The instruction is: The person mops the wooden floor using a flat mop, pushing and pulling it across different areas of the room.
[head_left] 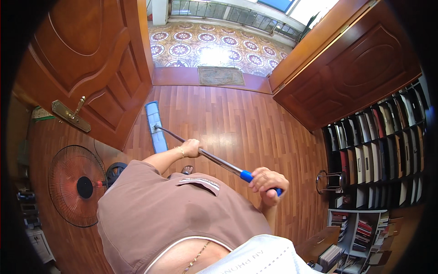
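A flat mop with a light blue head [156,130] rests on the wooden floor, close to the open left door. Its metal pole [219,159] slants across in front of my body. Partway down the pole, my left hand [190,148] is closed around the metal tube. At the upper end, my right hand [270,182] wraps round the blue grip, whose end shows below the fingers. My left arm reaches forward and left, while my right hand stays nearer to my body.
At left stand an orange fan [84,187] and a wooden door [91,68] with a brass handle. A doormat [221,76] lies on the threshold before patterned tiles [251,45]. On the right are a second door [356,73], a rack of sample boards [374,160], a stool [329,181] and a bookshelf [358,212].
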Action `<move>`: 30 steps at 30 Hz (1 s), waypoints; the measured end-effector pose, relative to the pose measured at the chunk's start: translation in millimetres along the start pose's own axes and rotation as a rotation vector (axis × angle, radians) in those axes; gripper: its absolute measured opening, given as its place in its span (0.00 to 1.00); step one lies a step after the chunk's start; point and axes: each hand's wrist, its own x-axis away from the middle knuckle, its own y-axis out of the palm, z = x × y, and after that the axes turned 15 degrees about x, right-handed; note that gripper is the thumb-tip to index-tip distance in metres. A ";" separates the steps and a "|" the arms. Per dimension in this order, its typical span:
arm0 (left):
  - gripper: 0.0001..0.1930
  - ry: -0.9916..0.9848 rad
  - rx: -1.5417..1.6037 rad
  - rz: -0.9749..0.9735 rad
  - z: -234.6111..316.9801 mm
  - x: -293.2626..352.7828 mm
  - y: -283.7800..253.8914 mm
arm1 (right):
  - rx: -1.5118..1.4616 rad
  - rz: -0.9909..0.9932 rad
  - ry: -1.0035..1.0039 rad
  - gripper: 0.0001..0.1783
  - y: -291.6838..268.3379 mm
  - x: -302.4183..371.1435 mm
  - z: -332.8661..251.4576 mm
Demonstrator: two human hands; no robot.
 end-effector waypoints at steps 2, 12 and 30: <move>0.05 -0.061 0.017 0.002 -11.8 11.2 -19.1 | -0.027 -0.001 0.044 0.22 14.3 -8.6 16.0; 0.06 -0.036 -0.037 -0.178 16.4 -16.2 -28.1 | 0.162 0.011 0.293 0.18 -7.6 -24.2 -20.3; 0.07 0.705 0.219 -0.776 214.7 -95.7 132.9 | 0.783 -0.364 0.071 0.22 -44.7 32.2 -181.2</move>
